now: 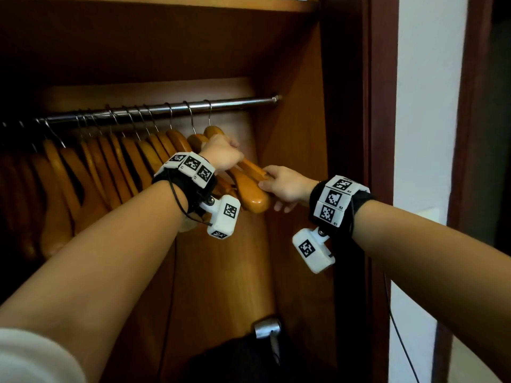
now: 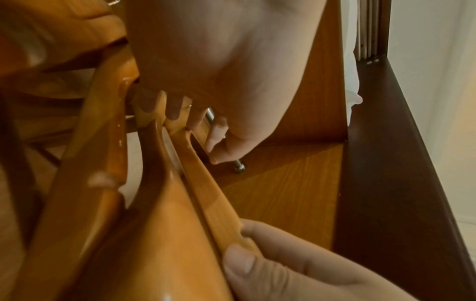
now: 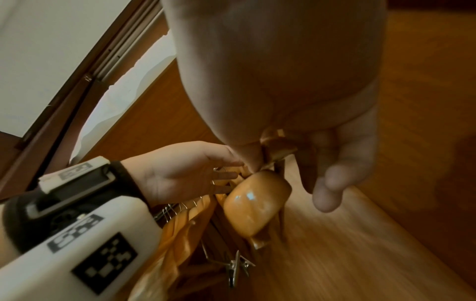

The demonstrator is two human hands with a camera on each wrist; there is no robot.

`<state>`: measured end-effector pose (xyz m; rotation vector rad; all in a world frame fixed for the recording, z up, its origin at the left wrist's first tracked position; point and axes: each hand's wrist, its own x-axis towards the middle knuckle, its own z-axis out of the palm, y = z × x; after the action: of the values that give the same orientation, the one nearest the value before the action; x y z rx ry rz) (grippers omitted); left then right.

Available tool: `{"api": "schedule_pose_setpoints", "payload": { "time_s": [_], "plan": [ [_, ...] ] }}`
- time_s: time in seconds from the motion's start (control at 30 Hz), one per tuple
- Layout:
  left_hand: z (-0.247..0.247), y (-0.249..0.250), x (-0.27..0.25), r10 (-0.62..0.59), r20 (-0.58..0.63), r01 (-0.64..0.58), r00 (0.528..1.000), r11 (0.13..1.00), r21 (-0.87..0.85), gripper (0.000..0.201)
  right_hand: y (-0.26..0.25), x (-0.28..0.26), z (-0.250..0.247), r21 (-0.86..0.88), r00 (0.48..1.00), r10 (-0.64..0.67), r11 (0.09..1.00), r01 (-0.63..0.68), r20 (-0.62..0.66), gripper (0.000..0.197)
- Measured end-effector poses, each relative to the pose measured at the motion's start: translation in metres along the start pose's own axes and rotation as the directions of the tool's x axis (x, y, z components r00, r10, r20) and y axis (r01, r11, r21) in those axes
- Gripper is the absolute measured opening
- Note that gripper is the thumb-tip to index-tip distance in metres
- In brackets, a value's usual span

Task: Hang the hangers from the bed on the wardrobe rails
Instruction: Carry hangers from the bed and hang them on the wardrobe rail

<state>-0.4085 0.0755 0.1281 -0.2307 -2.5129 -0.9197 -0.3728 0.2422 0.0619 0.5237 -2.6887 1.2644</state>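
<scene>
A metal rail (image 1: 235, 102) crosses the wardrobe and carries several wooden hangers (image 1: 110, 161) by their wire hooks. My left hand (image 1: 221, 154) is curled over the shoulders of the rightmost hangers just below their hooks; in the left wrist view its fingers (image 2: 175, 110) reach between the hanger necks. The rightmost hanger (image 1: 254, 167) slopes down toward me. My right hand (image 1: 284, 186) pinches that hanger's near arm end, thumb on one side and fingers on the other (image 2: 270, 264). A neighbouring hanger's rounded end (image 3: 255, 203) sits just below the right thumb.
The wardrobe's side wall (image 1: 293, 120) stands close on the right, with a short free stretch of rail before it. A shelf (image 1: 166, 4) runs above. A dark door frame (image 1: 381, 106) is further right. Below hang a metal bracket (image 1: 266, 327), dark cloth (image 1: 235, 360) and metal clips (image 3: 237, 266).
</scene>
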Motion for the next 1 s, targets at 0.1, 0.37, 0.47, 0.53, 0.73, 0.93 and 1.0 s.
{"api": "schedule_pose_setpoints", "payload": {
  "time_s": [0.1,0.37,0.47,0.53,0.73,0.93,1.0],
  "plan": [
    [0.015,0.007,-0.019,-0.002,-0.013,0.002,1.000,1.000,0.025,0.038,0.011,-0.018,-0.001,0.035,1.000,0.021,0.999,-0.022,0.017,0.028],
    [0.051,0.028,-0.081,0.029,-0.099,-0.028,0.995,1.000,0.005,0.020,0.044,-0.082,-0.008,0.188,0.996,0.048,0.980,-0.061,0.075,0.057],
    [0.068,0.032,-0.116,0.093,-0.155,-0.087,0.984,0.995,0.045,0.017,0.060,-0.112,-0.010,0.308,0.992,0.054,0.948,-0.086,0.113,0.056],
    [0.081,0.033,-0.142,0.131,-0.154,-0.131,0.979,0.991,0.011,0.019,0.074,-0.130,-0.008,0.351,0.990,0.059,0.931,-0.100,0.124,0.056],
    [0.123,0.038,-0.198,0.028,-0.103,-0.058,0.994,0.951,-0.303,0.022,0.110,-0.184,0.001,0.446,0.980,0.176,0.873,-0.199,0.093,0.052],
    [0.160,0.035,-0.228,-0.017,0.041,0.037,0.999,0.826,-0.563,0.025,0.130,-0.231,0.001,0.549,0.945,0.326,0.791,-0.271,-0.002,0.042],
    [0.172,0.026,-0.242,-0.024,0.104,0.084,0.994,0.776,-0.625,0.026,0.136,-0.249,0.002,0.583,0.916,0.397,0.758,-0.293,-0.057,0.039]
  ]
}}
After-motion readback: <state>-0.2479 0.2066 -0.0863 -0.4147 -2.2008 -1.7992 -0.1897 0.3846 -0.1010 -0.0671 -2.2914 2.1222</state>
